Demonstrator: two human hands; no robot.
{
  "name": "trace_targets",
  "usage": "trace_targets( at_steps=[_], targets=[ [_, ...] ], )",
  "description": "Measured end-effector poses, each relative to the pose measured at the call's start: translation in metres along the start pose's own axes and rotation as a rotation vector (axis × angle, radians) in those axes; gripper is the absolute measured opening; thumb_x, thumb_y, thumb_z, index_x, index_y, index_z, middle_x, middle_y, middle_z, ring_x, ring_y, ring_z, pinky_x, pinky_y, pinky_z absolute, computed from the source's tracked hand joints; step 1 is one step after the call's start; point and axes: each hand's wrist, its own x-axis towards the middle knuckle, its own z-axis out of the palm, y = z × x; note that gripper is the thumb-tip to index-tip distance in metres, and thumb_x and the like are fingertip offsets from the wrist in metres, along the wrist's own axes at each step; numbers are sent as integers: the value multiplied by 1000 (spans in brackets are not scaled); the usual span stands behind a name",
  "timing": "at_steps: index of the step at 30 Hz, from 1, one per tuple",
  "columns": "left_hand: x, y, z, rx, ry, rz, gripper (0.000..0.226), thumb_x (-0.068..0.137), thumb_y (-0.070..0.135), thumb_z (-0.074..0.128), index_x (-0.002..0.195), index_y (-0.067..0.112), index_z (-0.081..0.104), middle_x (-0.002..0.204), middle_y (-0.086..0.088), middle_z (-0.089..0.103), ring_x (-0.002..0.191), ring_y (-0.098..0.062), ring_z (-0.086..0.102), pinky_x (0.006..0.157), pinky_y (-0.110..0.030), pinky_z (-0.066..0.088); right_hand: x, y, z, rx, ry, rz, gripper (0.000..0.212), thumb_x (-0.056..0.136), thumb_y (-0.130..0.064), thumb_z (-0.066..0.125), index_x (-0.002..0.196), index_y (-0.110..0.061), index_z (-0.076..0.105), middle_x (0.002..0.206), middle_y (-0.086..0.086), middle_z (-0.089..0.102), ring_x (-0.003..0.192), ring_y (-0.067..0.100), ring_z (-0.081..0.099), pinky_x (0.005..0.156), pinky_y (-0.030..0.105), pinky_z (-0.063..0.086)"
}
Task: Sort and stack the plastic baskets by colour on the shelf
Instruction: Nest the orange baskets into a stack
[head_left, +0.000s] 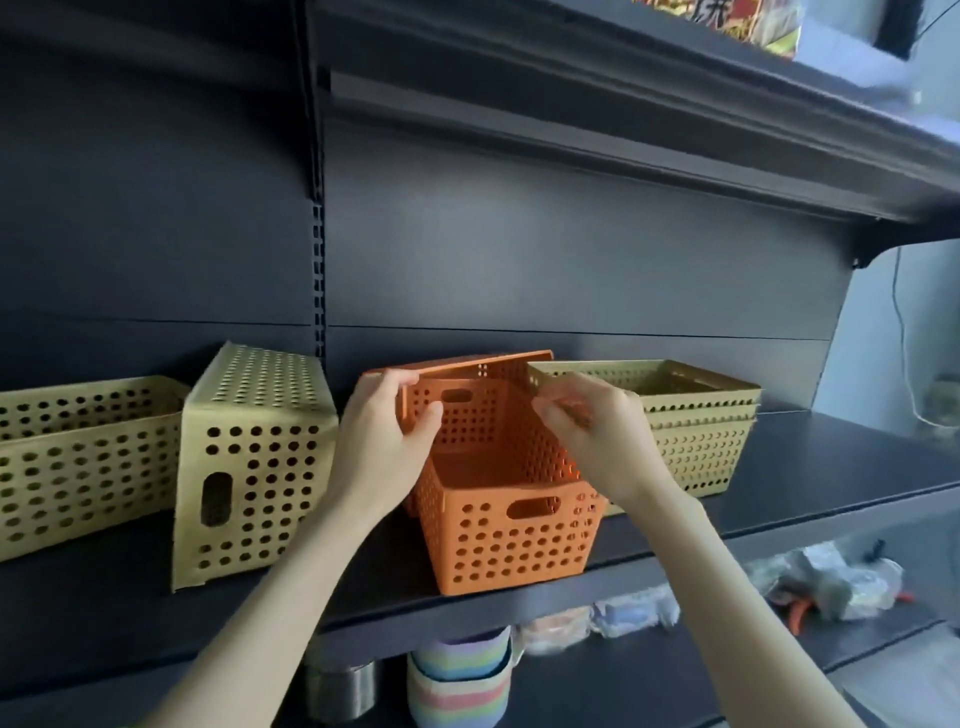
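Observation:
An orange perforated basket (511, 540) stands upright at the front edge of the dark shelf (810, 467). A second orange basket (467, 400) is tilted up inside it, its far rim raised. My left hand (387, 441) grips this tilted basket's left rim. My right hand (592, 431) holds its right wall. To the right sits a stack of olive-yellow baskets (696, 436). On the left, one olive-yellow basket (254, 462) rests upside down, and another (78, 457) stands upright at the far left.
A higher shelf (675, 130) overhangs the work area, with a colourful packet (737, 21) on top. Below, a lower shelf holds striped cups (460, 675), a metal tin (343, 686) and several wrapped packets (831, 582).

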Motion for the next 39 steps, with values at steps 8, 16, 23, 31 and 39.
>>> trace_targets(
  at_steps=[8, 16, 23, 31, 39],
  targets=[
    [52, -26, 46, -51, -91, -431, 74, 85, 52, 56, 145, 20, 27, 151, -7, 31, 134, -24, 37, 105, -35, 29, 112, 79, 16, -70, -252, 4, 32, 89, -32, 62, 114, -12, 64, 107, -2, 65, 102, 14, 58, 79, 18, 34],
    [63, -25, 67, 34, -83, -572, 67, 86, 68, 33, 144, 34, 29, 151, 2, 33, 135, -21, 35, 103, -39, 30, 195, 135, 38, -152, -710, 49, 74, 91, -52, 52, 148, -13, 27, 152, 6, 34, 134, 26, 41, 89, 27, 44],
    [64, -25, 72, 129, -46, -566, 58, 91, 61, 30, 141, 34, 34, 148, 1, 37, 131, -19, 39, 101, -39, 32, 218, 160, 56, -289, -877, 17, 85, 83, -73, 39, 145, -14, 34, 149, 8, 40, 133, 28, 42, 107, 38, 36],
    [73, -25, 72, -19, 42, -525, 51, 92, 55, 38, 137, 34, 40, 135, 3, 50, 116, -14, 49, 93, -32, 37, 222, 169, 52, 37, -605, 28, 60, 85, -49, 62, 132, -15, 48, 130, 11, 58, 109, 26, 58, 92, 38, 48],
    [77, -19, 63, -140, 158, -543, 56, 90, 52, 46, 140, 31, 36, 125, 4, 50, 115, -18, 50, 93, -35, 38, 218, 159, 41, 120, -445, 22, 67, 80, -45, 69, 135, -12, 46, 128, 12, 57, 99, 23, 59, 71, 24, 45]
  ],
)
